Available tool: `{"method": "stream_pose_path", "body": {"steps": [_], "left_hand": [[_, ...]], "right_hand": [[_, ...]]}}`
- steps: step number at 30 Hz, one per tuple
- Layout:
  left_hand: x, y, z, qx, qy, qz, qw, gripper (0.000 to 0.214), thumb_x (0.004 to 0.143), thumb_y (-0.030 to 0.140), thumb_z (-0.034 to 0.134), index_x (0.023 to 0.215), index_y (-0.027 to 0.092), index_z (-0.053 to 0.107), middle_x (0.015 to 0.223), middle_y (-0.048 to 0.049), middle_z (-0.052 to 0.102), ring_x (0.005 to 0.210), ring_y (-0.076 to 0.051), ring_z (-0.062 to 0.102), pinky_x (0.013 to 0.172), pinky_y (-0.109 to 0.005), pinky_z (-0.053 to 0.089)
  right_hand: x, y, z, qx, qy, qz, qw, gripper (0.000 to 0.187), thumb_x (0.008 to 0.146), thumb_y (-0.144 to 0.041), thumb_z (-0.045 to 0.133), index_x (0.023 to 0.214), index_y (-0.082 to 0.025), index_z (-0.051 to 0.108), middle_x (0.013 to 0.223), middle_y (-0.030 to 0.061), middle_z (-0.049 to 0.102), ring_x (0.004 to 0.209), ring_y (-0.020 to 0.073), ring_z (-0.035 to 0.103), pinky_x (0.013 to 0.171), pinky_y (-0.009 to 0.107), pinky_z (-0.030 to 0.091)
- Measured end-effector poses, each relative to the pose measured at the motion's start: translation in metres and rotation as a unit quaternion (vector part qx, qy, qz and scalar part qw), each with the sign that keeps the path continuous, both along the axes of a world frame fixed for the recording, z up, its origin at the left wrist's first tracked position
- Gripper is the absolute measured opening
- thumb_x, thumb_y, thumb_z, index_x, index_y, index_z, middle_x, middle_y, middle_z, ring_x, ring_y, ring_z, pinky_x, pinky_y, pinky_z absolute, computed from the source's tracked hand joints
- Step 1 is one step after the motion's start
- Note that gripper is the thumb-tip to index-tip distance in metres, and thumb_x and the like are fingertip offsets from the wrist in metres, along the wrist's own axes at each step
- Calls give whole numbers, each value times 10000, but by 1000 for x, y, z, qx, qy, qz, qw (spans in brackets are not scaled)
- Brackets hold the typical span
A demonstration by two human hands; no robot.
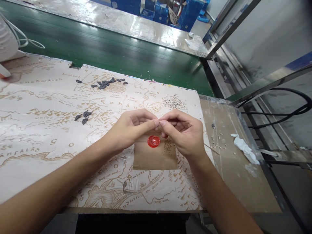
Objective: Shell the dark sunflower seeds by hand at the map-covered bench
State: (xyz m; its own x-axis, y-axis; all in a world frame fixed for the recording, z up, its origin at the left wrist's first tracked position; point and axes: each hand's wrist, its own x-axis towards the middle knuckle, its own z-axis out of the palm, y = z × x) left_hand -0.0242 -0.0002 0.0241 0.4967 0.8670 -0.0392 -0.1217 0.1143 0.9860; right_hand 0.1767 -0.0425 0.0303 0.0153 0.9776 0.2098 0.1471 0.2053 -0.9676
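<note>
L hand [131, 128] and R hand [182, 133] are meeting mid-desk, fingertips [156, 122] closed and pinching a tiny pale bit [160, 121] btwn them; it's too small to ID. Just below, a red translucent cap [153, 141] is sitting on a square of kraft paper [156, 159], close under the fingers. The paper is lying on a big parchment-look map sheet [48, 156] w/ brown printed lettering, "Rohan" legible. Dark grey flakes [104, 84] are lying in small clusters on the sheet, up & left of the hands. To the R, the desk [234, 185] is showing bare tan board w/ tape strips, carrying scattered pale seed-like bits [216, 143], a thin stick [211, 148] & crumpled white tissue [243, 152]. Past the desk, a green conveyor belt [97, 52] is stretching across, w/ a shiny steel-topped bench [146, 27] behind it & blue crates [187, 16] stacking up beyond. A black cable [287, 110] is looping through the steel frame [231, 29] on the R.
</note>
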Motion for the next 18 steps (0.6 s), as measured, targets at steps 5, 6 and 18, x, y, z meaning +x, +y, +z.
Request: {"method": "stream_pose_path", "body": {"steps": [5,6,18], "left_hand": [[-1,1,-5,-18,-22,5,1000,254,932,406,946,1065,205,867,1058,-78,889,997,-234,831,931,-359,639],[-1,1,-6,-16,-21,8,1000,246,936,402,943,1056,203,865,1064,-81,888,1008,-236,831,941,-361,640],[-6,5,-2,55,47,61,996,180,959,342,878,1045,188,844,1079,-73,856,1035,-228,781,967,-364,607]], "right_hand": [[4,2,3,-19,38,-19,999,76,953,-259,839,904,-238,784,764,2,795,630,158,766,617,301,692],[4,2,2,-20,43,-18,999,70,953,-258,840,910,-238,788,810,12,815,683,168,793,670,317,719],[30,-7,17,77,-236,121,961,160,934,-119,792,899,-274,813,1262,66,732,1225,272,729,1094,474,619]]}}
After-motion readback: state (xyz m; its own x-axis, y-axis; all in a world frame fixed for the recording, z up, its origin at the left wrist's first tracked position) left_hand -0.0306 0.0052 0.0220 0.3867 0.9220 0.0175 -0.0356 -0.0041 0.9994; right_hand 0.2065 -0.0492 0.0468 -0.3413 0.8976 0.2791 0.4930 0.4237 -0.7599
